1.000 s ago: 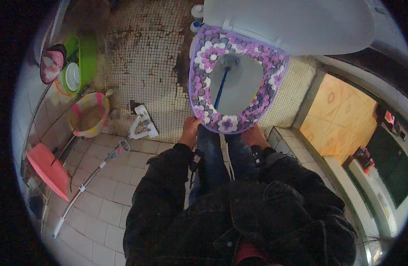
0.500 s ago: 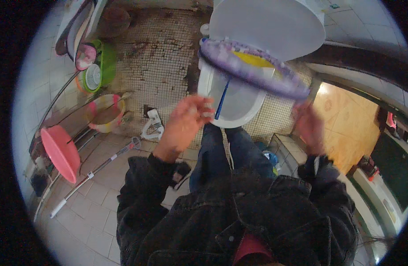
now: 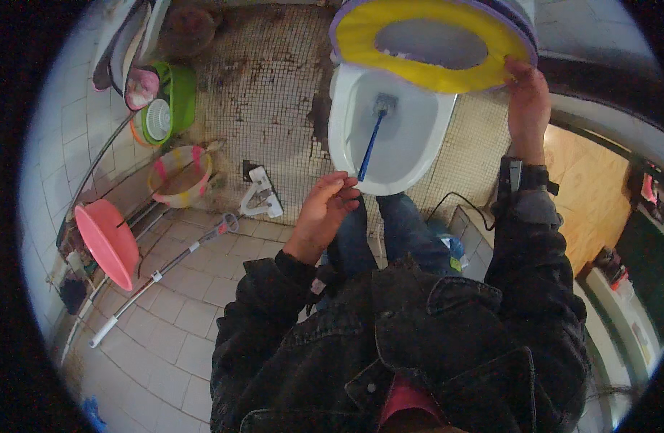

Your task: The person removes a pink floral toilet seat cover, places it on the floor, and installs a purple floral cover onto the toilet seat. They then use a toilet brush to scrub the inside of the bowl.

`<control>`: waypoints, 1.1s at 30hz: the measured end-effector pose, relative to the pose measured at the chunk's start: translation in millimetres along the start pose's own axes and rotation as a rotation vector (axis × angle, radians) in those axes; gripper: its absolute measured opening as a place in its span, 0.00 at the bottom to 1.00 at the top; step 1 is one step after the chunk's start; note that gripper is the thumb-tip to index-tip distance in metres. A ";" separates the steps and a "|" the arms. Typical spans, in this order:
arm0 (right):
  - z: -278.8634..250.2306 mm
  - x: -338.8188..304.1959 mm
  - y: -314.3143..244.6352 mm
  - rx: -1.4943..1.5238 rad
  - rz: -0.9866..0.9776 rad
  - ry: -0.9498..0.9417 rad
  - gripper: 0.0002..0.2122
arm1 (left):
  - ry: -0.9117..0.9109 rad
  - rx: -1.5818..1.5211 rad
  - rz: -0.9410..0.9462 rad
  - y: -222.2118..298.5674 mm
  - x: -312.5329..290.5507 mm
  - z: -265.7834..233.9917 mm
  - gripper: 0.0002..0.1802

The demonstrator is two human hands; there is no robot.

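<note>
A toilet seat (image 3: 350, 30) is raised against the lid, its yellow underside facing me and a purple plush cover showing at its edge. My right hand (image 3: 528, 90) grips the seat's right edge. Beneath it, a blue toilet brush (image 3: 371, 148) lies in the white toilet bowl (image 3: 440, 133), bristles down at the far end and handle end at the front rim. My left hand (image 3: 326, 213) hovers beside that handle end with loosely bent fingers. It seems to hold nothing; whether its fingertips touch the handle is hard to see.
On the left are a pink basin (image 3: 108, 245), a long-handled pole (image 3: 159, 274), a striped basin (image 3: 180, 177) and a green bin (image 3: 180, 105). A white plastic piece (image 3: 261, 195) lies on the tiles. A tiled ledge (image 3: 476, 242) is right of my legs.
The seat has swung up from a blurred, partly lowered tilt to lean on the lid, with my right hand moving up alongside. My left hand stays near the brush handle.
</note>
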State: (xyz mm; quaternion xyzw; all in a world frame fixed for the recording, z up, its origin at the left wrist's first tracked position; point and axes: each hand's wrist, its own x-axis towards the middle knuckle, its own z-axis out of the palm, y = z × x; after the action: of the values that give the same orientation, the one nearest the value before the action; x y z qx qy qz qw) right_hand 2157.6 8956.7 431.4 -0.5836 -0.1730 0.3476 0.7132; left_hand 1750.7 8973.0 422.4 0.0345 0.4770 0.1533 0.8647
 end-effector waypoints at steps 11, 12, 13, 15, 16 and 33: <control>54.5 -41.5 65.0 -0.385 -0.261 0.318 0.09 | 0.012 0.018 -0.055 32.5 47.4 -52.0 0.11; 57.0 -50.4 81.2 -0.468 -0.198 0.311 0.09 | -0.014 0.055 -0.035 40.6 53.4 -56.1 0.11; 59.1 -59.6 101.2 -0.534 -0.208 0.260 0.09 | -0.114 0.070 0.028 48.6 58.8 -61.8 0.10; 67.4 -93.0 159.5 -0.701 0.148 0.111 0.10 | 0.030 0.103 -0.033 62.4 61.3 -79.1 0.10; 75.8 -109.6 198.7 -0.965 0.220 0.036 0.11 | 0.087 0.112 -0.071 68.4 60.7 -89.5 0.10; 21.9 -210.3 326.6 -0.714 0.952 0.132 0.17 | 0.214 0.162 -0.225 74.0 61.4 -144.0 0.10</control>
State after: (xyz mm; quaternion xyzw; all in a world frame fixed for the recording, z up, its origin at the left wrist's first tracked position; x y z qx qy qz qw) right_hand 1900.4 8850.9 159.4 -0.8207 0.0461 0.5126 0.2480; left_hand 1643.8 9049.2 309.4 0.0337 0.5780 0.0193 0.8151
